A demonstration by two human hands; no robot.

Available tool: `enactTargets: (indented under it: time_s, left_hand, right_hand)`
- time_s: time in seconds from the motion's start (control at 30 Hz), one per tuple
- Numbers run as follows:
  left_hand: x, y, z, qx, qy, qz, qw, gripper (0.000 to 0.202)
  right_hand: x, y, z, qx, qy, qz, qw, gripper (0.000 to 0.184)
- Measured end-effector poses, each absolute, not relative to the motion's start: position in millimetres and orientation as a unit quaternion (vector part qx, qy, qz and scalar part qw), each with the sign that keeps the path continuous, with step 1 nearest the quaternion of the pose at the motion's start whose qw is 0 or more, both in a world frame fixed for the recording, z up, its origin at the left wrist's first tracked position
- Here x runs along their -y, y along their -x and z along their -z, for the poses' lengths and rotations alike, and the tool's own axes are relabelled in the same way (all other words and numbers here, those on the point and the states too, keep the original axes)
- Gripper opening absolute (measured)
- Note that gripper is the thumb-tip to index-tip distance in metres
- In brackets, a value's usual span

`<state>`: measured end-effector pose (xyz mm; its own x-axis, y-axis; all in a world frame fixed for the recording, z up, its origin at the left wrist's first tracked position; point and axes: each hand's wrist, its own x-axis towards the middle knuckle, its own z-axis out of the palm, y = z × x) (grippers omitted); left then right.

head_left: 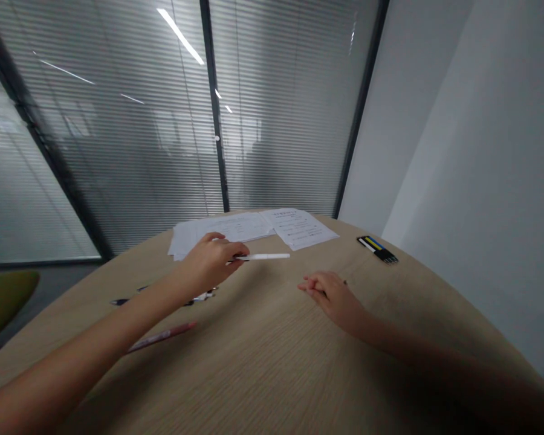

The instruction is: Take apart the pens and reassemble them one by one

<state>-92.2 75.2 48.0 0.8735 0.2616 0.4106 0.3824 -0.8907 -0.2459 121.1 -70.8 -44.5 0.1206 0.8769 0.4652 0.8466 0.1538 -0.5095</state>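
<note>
Your left hand [220,257] is closed on the white pen [269,256], pinching it near its left end between thumb and fingers. The pen is over the middle of the worktop [263,362], just this side of the papers [242,226], and by the shadow below it appears to be held clear of the surface. Your right hand [329,293] sits apart from it, nearer you and to the right, fingers bent together; nothing shows in them, but you cannot tell how far they are closed.

Expect the pen to be light and stiff, probably smooth plastic that could roll or slip under a loose pinch, and not very fragile. The bare barrel right of your fingers looks the best place for a second hold; mid-length would likely balance it.

Its long axis runs crosswise, nearly level in view, with the free white end pointing right, passing beyond your right fingertips.
</note>
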Motion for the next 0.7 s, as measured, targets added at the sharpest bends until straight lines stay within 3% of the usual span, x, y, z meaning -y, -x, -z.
enactTargets:
  time_s: [0.13,0.33,0.7]
  left_hand:
    - [-74.0,94.5,-54.2,0.178,0.952,0.192,0.155,0.021]
    - [-70.6,96.5,-60.5,0.172,0.951,0.2,0.161,0.021]
    - [-63.8,96.1,-62.1,0.147,0.965,0.176,0.129,0.017]
  right_hand:
    - [62.4,-116.4,51.0,0.705,0.639,0.063,0.301,0.014]
    - [59.4,-112.9,52.3,0.763,0.607,0.061,0.213,0.034]
    - [64.9,-114.7,52.9,0.754,0.615,0.005,0.23,0.042]
